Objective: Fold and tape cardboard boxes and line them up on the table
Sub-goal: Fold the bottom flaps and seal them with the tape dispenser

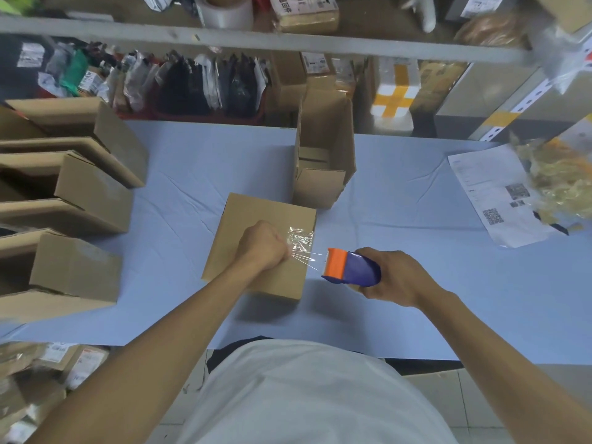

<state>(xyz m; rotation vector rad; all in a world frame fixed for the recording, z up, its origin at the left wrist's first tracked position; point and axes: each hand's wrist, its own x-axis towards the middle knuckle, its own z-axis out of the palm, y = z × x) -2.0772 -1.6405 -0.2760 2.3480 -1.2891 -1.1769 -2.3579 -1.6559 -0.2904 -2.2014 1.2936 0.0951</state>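
Note:
A closed cardboard box (246, 219) lies flat side up in the middle of the blue table (416, 245). My left hand (264, 245) sits on top of it in a fist and pinches the clear tape (301, 241) against the box near its right edge. Just right of the box, my right hand (395, 277) grips a blue and orange tape dispenser (350, 267), and the tape strand stretches from it to the box. An open box (323, 161) stands behind. Several folded open boxes (80, 193) line the table's left side.
A printed paper sheet (493, 200) and crumpled plastic wrap (560, 181) lie at the table's right. Shelves behind hold parcels, bags and a tape roll (226, 9). More parcels (48, 366) sit on the floor at lower left.

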